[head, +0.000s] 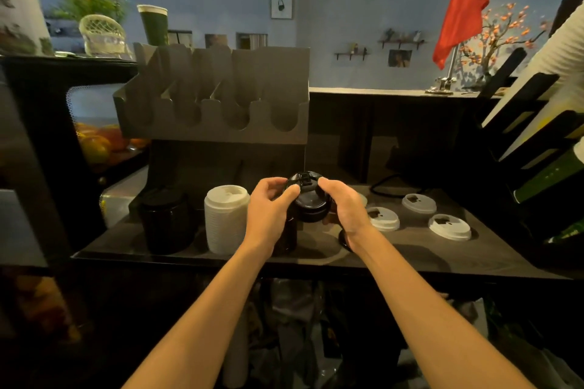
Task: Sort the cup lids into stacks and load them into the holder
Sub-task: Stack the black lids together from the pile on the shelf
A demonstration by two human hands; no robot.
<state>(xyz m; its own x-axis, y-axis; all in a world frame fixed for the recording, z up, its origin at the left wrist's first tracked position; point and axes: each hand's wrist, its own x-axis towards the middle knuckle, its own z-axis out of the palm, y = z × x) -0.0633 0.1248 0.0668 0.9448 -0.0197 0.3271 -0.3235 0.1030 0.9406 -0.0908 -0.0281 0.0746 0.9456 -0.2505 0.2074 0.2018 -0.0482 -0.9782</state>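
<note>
Both hands hold a short stack of black lids (308,199) above the dark counter (410,249). My left hand (270,207) grips its left side with the thumb on the top lid. My right hand (343,204) curls round its right side. A tall stack of white lids (225,219) stands left of my left hand, and a black lid stack (166,221) stands further left. Three loose white lids (384,218) (419,204) (449,227) lie to the right. The grey lid holder (218,98), with several slanted slots, stands behind.
A rack of paper cups (537,136) leans at the right edge. A black cable (392,183) runs along the counter's back. A fruit display case (101,142) sits at the left. A red flag on a stand (463,6) stands on the back ledge.
</note>
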